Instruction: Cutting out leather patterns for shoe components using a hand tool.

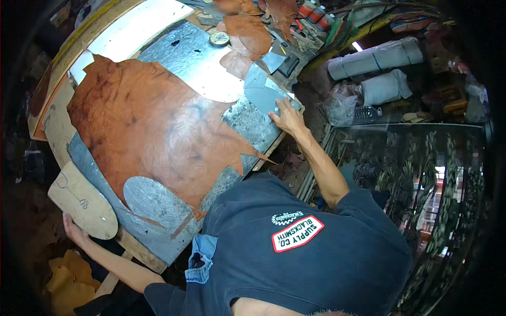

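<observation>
A large piece of brown leather (153,121) with ragged edges lies spread on a scuffed metal-topped workbench (174,50). Out past the bench's left edge, my left hand (74,230) grips the lower side of a tan, round-ended template (84,203) with pen marks on it; part of that hand is hidden. My right hand (289,117) reaches to the bench's right side, fingers apart, touching a grey curved pattern piece (263,97). Beside this lies a smaller blue-grey piece (273,61).
A roll of tape (219,39) and leather scraps (247,34) lie toward the bench's far side. Red bottles (316,14) stand at the far right corner. Wrapped white rolls (377,58) and a clear plastic jug (366,114) sit off to the right.
</observation>
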`<state>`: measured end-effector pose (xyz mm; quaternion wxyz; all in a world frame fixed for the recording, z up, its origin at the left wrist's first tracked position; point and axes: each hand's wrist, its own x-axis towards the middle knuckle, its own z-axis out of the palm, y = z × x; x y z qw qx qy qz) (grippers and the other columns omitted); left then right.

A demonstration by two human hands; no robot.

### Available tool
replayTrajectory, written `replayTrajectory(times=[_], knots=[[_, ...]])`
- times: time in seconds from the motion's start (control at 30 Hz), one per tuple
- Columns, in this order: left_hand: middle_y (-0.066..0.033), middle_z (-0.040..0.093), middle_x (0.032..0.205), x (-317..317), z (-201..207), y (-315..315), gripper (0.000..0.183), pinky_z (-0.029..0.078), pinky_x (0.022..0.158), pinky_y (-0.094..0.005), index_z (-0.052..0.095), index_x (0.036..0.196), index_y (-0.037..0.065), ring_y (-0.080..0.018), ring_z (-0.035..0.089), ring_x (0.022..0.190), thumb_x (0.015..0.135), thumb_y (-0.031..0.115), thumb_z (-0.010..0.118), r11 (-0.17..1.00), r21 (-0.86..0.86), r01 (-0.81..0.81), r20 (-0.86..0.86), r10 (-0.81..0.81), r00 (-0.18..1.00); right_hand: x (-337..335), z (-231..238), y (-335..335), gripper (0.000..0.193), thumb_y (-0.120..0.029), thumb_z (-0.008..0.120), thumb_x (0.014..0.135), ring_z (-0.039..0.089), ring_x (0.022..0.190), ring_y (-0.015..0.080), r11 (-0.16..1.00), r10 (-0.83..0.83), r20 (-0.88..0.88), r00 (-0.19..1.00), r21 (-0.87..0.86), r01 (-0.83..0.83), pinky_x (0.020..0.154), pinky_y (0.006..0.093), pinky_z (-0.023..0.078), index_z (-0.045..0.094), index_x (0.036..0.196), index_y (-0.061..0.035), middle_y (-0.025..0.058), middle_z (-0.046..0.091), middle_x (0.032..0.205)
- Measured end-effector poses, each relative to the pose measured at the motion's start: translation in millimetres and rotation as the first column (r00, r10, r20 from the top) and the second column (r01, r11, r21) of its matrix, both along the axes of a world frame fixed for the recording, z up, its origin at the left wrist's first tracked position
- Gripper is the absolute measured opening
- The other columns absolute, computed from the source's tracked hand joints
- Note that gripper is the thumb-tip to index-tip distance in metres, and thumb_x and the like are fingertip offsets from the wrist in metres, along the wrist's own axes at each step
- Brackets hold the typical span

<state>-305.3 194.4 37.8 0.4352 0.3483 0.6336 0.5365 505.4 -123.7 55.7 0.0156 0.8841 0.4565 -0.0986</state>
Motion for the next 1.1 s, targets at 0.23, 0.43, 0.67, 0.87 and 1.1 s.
replayTrajectory(times=[0.23, 0.43, 0.67, 0.87, 1.1], knots=[[-0.0213, 0.044, 0.142, 105.4, 63.6, -20.0, 0.047, 0.043, 0.103, -0.0513, 0.042, 0.14, -0.003, -0.0377, 0.049, 0.125, 0.094, 0.006, 0.049, 0.978, -0.016, 0.21, 0.246, -0.199, 0.949, -7.3, 3.1, 8.7, 0.057, -0.043, 0.061, 0.088, 0.047, 0.125, 0.0447, 0.999, -0.015, 0.038, 0.999, 0.041, 0.014, 0.102, 0.0489, 0.042, 0.052, 0.132, -0.0071, 0.0264, 0.043, 0.142], [-0.0079, 0.067, 0.106, 247.7, 23.2, -14.7, 0.037, 0.039, 0.043, -0.0182, 0.058, 0.126, 0.0, -0.0075, 0.057, 0.061, 0.089, 0.004, 0.061, 0.981, 0.039, 0.187, 0.307, -0.19, 0.932, 18.5, 4.5, 8.7, 0.056, -0.045, 0.057, 0.091, 0.053, 0.117, 0.0449, 0.989, 0.123, 0.123, 0.985, 0.068, -0.132, 0.095, 0.0499, 0.045, 0.053, 0.13, -0.0044, 0.0274, 0.049, 0.135], [-0.0165, 0.065, 0.114, 321.2, -5.2, -102.5, 0.037, 0.054, 0.087, -0.0332, 0.055, 0.123, -0.008, -0.0244, 0.066, 0.099, 0.09, 0.007, 0.063, 0.961, 0.039, 0.273, 0.33, -0.27, 0.904, 12.0, -1.3, 11.7, 0.067, -0.053, 0.055, 0.09, 0.046, 0.128, 0.0444, 0.994, 0.1, 0.067, 0.993, -0.048, -0.097, 0.103, 0.0524, 0.04, 0.049, 0.138, -0.0079, 0.0258, 0.041, 0.144], [-0.0204, 0.062, 0.123, 311.3, -0.7, -187.2, 0.047, 0.045, 0.097, -0.0359, 0.055, 0.128, -0.006, -0.0279, 0.06, 0.114, 0.09, 0.019, 0.067, 0.983, 0.099, 0.156, -0.521, -0.083, 0.849, 22.0, 2.9, 5.4, 0.065, -0.05, 0.056, 0.089, 0.046, 0.128, 0.0432, 0.997, 0.069, 0.021, 0.997, 0.019, -0.069, 0.103, 0.0511, 0.041, 0.05, 0.137, -0.0064, 0.026, 0.044, 0.142], [-0.0279, 0.052, 0.129, 354.1, -0.7, -271.6, 0.051, 0.037, 0.106, -0.0514, 0.056, 0.124, -0.001, -0.0446, 0.045, 0.125, 0.082, 0.025, 0.072, 0.806, 0.036, 0.591, -0.883, -0.251, 0.395, -88.9, 13.9, 34.0, 0.049, -0.033, 0.066, 0.088, 0.063, 0.1, 0.0385, 0.858, 0.295, -0.123, 0.948, 0.47, -0.206, 0.084, 0.0431, 0.051, 0.058, 0.126, -0.0044, 0.0233, 0.064, 0.113]])
